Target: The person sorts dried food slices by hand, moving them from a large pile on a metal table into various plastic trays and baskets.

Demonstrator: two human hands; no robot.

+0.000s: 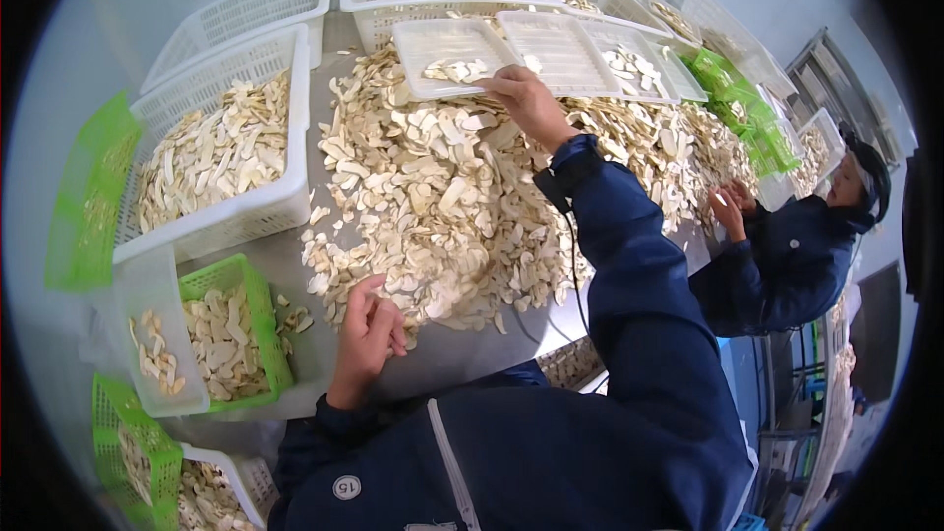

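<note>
A broad heap of pale dried mushroom slices (442, 197) covers the metal table (320, 359). At the heap's near edge is my left hand (369, 334), its fingers loosely curled; whatever they hold, if anything, is hidden. My right hand (536, 106) reaches across the heap to the near rim of a clear plastic tray (457, 36). Its fingertips are pinched together there, and I cannot make out what is between them. A small group of slices (455, 70) lies in that tray. To its right sit a second clear tray (556, 44) and a third tray (634, 67) with paler slices.
White baskets (295, 172) of slices stand left and along the back. A green basket (280, 359) and a clear tray (147, 310) sit near left. Other green baskets (728, 88) are at right, where a co-worker (787, 256) in dark blue handles slices.
</note>
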